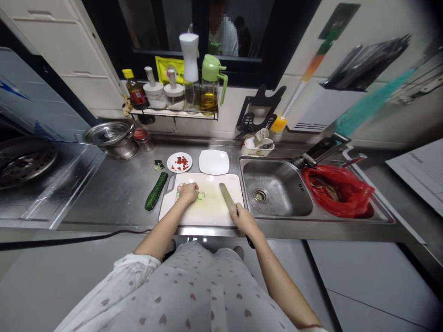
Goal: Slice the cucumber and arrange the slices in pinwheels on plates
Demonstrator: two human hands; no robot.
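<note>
My right hand (244, 219) is wrapped round the dark handle of a knife (227, 198), whose blade lies over the right part of a white cutting board (214, 215). On the board's left side, my left hand (188, 191) is closed over pale green cucumber slices, partly hidden by the fingers. One round slice (201, 196) rests just right of those fingers. A whole dark green cucumber (156, 191) lies on the counter left of the board. Behind the board are a plate with chopped red pieces (179, 163) and a bare white plate (213, 162).
A sink (277, 203) adjoins the board on the right, with a red plastic bag (339, 191) beyond it. A lidded steel pot (116, 140) and a jar (143, 139) stand back left. A bottle rack (175, 113) hangs above the counter.
</note>
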